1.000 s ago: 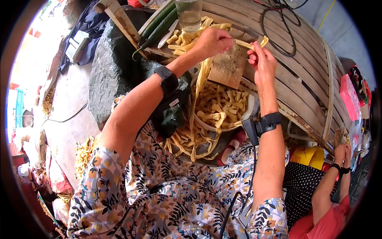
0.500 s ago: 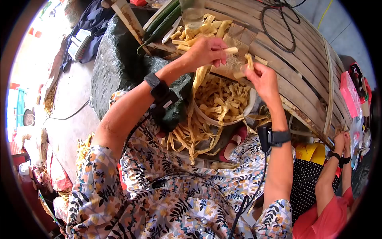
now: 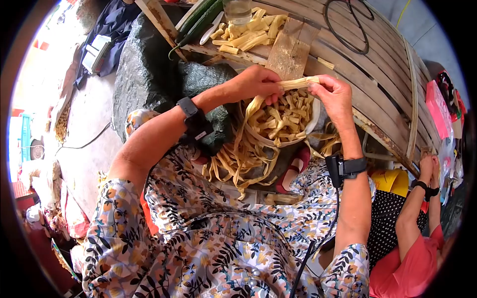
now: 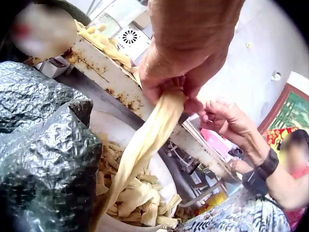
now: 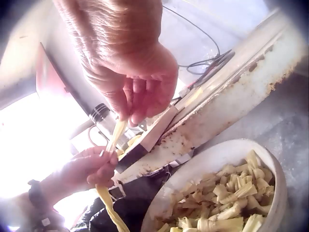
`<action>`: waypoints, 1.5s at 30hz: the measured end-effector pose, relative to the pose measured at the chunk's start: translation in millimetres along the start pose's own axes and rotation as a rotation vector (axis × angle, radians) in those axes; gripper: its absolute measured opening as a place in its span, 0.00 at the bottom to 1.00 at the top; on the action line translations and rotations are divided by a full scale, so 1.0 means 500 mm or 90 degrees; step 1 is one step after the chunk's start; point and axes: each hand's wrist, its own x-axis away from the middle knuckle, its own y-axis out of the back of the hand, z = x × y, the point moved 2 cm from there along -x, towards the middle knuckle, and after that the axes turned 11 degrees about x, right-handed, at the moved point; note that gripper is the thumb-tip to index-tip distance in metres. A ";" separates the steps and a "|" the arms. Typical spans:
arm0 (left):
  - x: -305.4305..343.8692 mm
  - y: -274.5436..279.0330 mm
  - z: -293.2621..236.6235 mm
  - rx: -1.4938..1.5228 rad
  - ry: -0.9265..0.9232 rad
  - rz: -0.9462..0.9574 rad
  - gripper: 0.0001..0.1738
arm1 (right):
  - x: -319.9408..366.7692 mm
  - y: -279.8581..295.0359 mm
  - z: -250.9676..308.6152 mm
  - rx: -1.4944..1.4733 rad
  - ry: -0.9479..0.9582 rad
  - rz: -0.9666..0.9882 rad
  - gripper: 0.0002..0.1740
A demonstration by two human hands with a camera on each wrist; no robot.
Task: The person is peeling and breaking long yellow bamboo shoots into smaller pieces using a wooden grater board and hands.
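Your left hand [image 3: 255, 82] and right hand [image 3: 337, 96] pinch a yellow fibrous strip [image 3: 300, 83] between them, above a white tub [image 3: 314, 118] of cut pieces [image 3: 284, 118].

Strip [image 3: 300, 83] in downward head, seemingly aslant wrist views

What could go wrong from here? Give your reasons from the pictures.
The pale strip spanning the left grip and right grip might tear or slip.
Its tail hangs by the tub and could tangle with loose strips below.
The glass stands beside short pieces, so reaching there might tip it.
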 end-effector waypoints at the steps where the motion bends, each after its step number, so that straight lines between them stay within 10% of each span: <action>1: 0.005 0.002 -0.002 -0.021 0.006 -0.024 0.08 | 0.001 0.003 -0.004 0.019 0.011 0.020 0.09; 5: 0.023 -0.016 -0.034 -0.285 -0.183 -0.131 0.06 | -0.007 0.010 0.017 -0.004 0.060 0.010 0.13; 9: 0.021 -0.055 -0.039 -0.446 -0.357 -0.095 0.06 | 0.013 -0.027 0.014 -0.025 -0.178 0.137 0.16; 12: 0.025 -0.054 -0.045 -0.491 -0.338 -0.071 0.07 | 0.019 -0.041 -0.008 0.183 -0.174 0.169 0.12; 20: 0.024 -0.019 -0.075 0.142 -0.032 0.021 0.12 | 0.055 -0.049 0.103 -0.365 -0.068 0.507 0.19; 24: 0.008 -0.044 -0.026 0.483 0.005 0.105 0.15 | 0.022 -0.021 0.099 -0.535 0.020 0.318 0.28; 34: 0.006 -0.097 0.021 0.723 0.181 0.171 0.18 | 0.023 -0.046 0.098 0.047 0.069 0.124 0.17; 36: 0.000 -0.093 0.023 0.712 0.170 0.038 0.16 | 0.014 -0.054 0.080 0.178 0.287 -0.033 0.16; 40: -0.001 -0.066 -0.021 0.423 0.023 -0.240 0.11 | 0.029 -0.050 0.094 0.381 0.249 -0.216 0.15; 45: 0.014 -0.050 -0.057 0.056 -0.152 -0.227 0.15 | 0.009 -0.054 0.053 0.107 0.020 0.013 0.14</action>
